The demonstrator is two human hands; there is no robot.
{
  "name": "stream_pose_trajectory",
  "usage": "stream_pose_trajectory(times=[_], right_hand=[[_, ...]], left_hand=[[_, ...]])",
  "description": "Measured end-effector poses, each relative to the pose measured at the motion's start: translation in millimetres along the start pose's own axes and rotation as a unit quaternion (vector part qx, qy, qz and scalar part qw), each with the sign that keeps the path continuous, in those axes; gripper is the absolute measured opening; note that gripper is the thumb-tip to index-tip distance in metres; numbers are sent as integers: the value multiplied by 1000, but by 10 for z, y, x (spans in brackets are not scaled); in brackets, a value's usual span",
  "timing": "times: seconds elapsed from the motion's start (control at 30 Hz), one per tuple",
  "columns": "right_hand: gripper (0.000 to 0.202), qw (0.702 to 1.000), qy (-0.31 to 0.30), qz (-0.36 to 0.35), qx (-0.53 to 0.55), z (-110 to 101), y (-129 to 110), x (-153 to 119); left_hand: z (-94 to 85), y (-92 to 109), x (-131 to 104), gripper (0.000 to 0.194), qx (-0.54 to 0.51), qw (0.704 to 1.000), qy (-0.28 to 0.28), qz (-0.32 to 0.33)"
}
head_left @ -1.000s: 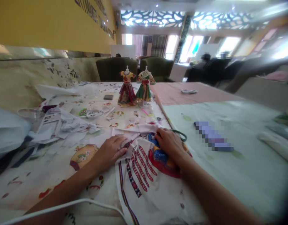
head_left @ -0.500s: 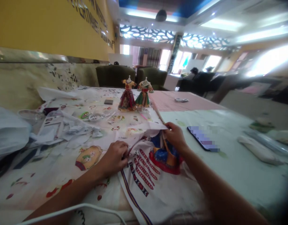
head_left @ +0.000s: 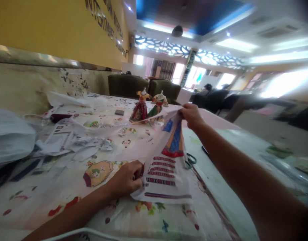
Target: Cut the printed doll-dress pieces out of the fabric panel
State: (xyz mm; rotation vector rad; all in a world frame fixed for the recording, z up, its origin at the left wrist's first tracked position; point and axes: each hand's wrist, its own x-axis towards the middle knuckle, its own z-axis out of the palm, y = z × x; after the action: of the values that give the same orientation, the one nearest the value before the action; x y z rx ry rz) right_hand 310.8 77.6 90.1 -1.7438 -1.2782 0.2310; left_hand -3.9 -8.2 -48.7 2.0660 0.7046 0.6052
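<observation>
A white printed fabric piece (head_left: 159, 167) is stretched between my two hands, bearing a blue, orange and red skirt print, red patterned strips and a dark striped band. My right hand (head_left: 192, 115) is closed on its raised upper corner. Lower down, my left hand (head_left: 131, 179) grips the left edge, fingers curled in. Green-handled scissors (head_left: 191, 159) lie beside the fabric's right edge, partly covered. Beyond the fabric stand two miniature dresses on small stands, a red-skirted dress (head_left: 140, 108) and a green-skirted dress (head_left: 157, 108), the latter partly hidden.
Paper scraps (head_left: 86, 145) and a white plastic bag (head_left: 12, 137) lie on the left of the patterned tablecloth (head_left: 68, 180). A phone (head_left: 205, 150) is mostly hidden behind my right forearm. A white cable (head_left: 81, 231) crosses the near edge. Dark chairs (head_left: 127, 86) stand behind the table.
My right hand has risen with the fabric's corner, pulling the bunched fabric out into a flatter, upright-slanting sheet. The scissors have come into view. My left hand keeps its grip, slightly lower.
</observation>
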Motion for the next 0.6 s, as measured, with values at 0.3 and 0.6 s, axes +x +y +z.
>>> stream_pose_trajectory(times=[0.3, 0.6], right_hand=[[24, 964, -171, -97, -179, 299, -55, -357], [33, 864, -377, -206, -262, -197, 732, -1831]], left_hand=[[117, -116, 1, 31, -233, 963, 6, -134], [187, -21, -21, 44, -366, 911, -7, -189]])
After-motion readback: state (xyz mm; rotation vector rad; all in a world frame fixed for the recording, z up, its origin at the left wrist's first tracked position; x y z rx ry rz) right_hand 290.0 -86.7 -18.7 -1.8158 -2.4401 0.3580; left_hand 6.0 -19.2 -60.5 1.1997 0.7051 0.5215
